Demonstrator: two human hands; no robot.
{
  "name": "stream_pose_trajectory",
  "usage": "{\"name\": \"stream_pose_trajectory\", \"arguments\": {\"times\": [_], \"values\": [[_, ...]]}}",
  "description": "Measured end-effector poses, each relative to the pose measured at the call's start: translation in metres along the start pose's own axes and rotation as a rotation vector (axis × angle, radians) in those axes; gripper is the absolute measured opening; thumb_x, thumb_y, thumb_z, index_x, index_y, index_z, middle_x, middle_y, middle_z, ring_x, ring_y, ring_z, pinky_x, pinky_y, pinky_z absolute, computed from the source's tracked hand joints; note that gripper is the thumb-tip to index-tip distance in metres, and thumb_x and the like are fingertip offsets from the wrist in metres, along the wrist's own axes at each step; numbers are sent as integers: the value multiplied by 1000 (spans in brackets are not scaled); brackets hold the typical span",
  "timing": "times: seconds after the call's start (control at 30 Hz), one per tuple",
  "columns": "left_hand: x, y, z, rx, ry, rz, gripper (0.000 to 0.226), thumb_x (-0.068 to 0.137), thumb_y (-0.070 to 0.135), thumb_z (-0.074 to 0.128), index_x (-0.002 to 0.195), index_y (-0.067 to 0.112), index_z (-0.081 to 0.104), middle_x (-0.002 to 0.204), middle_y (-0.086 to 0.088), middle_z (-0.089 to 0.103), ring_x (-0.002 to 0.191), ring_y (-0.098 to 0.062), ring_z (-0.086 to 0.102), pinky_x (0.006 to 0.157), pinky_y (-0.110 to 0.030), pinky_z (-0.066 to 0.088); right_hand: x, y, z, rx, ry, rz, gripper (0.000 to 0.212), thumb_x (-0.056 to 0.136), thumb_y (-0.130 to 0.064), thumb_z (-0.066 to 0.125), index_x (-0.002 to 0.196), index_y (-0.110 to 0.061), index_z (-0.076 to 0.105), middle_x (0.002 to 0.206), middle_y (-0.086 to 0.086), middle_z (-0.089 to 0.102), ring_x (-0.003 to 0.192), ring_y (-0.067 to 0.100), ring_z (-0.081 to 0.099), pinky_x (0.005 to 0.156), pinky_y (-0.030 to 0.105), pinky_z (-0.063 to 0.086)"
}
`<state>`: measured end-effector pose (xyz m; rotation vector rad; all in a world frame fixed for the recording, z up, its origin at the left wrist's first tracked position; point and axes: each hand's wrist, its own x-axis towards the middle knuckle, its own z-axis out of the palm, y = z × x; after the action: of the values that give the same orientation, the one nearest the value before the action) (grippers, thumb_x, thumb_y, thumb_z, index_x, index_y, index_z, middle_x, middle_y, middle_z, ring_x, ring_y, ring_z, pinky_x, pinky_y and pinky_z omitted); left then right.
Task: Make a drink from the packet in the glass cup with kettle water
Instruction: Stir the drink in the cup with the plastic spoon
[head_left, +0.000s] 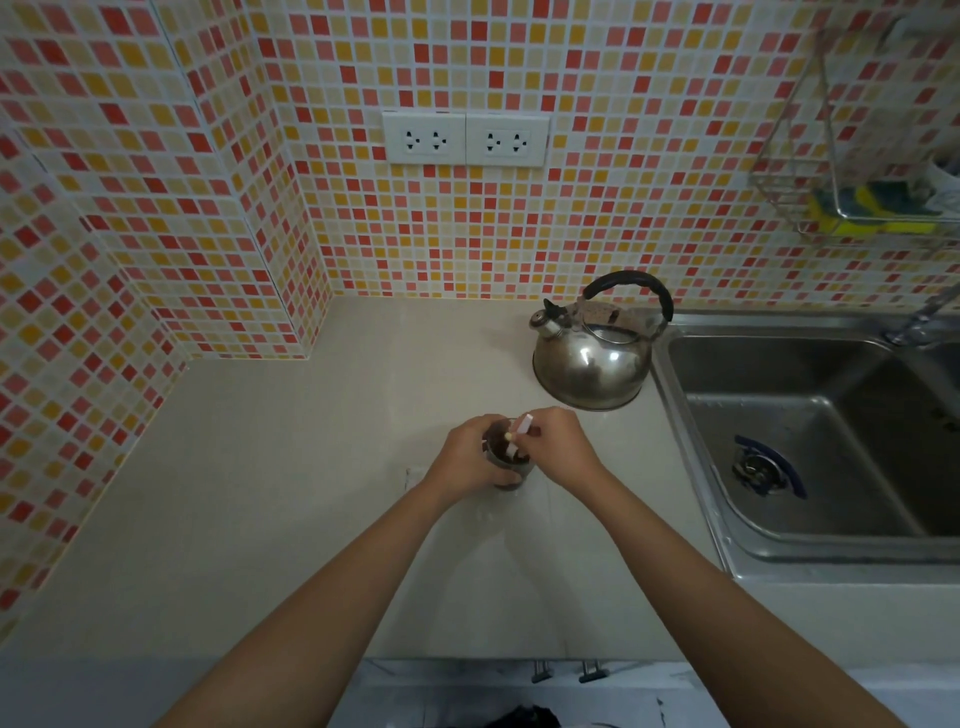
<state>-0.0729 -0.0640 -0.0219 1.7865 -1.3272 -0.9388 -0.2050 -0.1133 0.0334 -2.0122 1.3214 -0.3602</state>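
Right fingers (535, 434) pinch the packet (521, 427) over the cup (508, 462); left hand (470, 452) grips it. Likely stirring; discard packet next.

The desk (270, 493) was a pale beige surface that ran into a corner of the tiled walls. A steel kettle (592, 358) with a black handle stood on it near the back wall, just beside the sink (691, 415) set into the desk at the right. Nearer the front edge, a glass cup (506, 462) with dark liquid stood on the desk, well apart from the kettle.
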Motion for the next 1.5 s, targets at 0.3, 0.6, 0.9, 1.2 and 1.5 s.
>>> {"name": "stream_pose_trajectory", "arguments": {"times": [0.3, 0.6, 0.9, 1.2, 1.5], "values": [[0, 1, 2, -23, 5, -5, 70, 48, 14, 89, 112, 22, 63, 107, 7, 64, 103, -15, 61, 88, -23, 47, 2, 19, -1, 108, 118, 96, 38, 88, -6, 52, 52, -13, 65, 59, 5, 63, 55, 17, 56, 53, 21, 40], [1, 1, 2, 7, 2, -20, 74, 50, 15, 89, 118, 20, 61, 117, 2, 64, 107, -17, 60, 91, -25, 47, 0, 14, -21, 502, 204, 207, 12, 83, -1, 61, 77, -4, 70, 56, 3, 62, 34, -3, 51, 39, 10, 39], [-1, 2, 0, -14, 1, -29, 74, 50, 11, 89, 118, 17, 62, 112, 1, 67, 105, -19, 63, 88, -25, 49, -5, 3, -23, 219, 109, -59, 11, 84, -7, 64, 87, -3, 74, 68, 1, 66, 56, 2, 58, 57, 18, 47], [-4, 7, 0, 13, 6, -22, 74, 50, 13, 88, 119, 18, 62, 120, -2, 65, 110, -20, 60, 96, -32, 50, 4, 9, -8, 14, 32, 13, 21, 83, -3, 54, 72, -1, 71, 69, 17, 67, 67, 26, 62, 62, 34, 47], [-5, 10, -1, 13, 5, -29, 74, 49, 12, 88, 118, 18, 62, 118, -2, 66, 109, -21, 62, 96, -34, 51, 0, 9, -7, 63, 53, 17, 17, 83, -6, 57, 83, -3, 73, 77, 17, 70, 74, 29, 64, 65, 34, 50]]}}
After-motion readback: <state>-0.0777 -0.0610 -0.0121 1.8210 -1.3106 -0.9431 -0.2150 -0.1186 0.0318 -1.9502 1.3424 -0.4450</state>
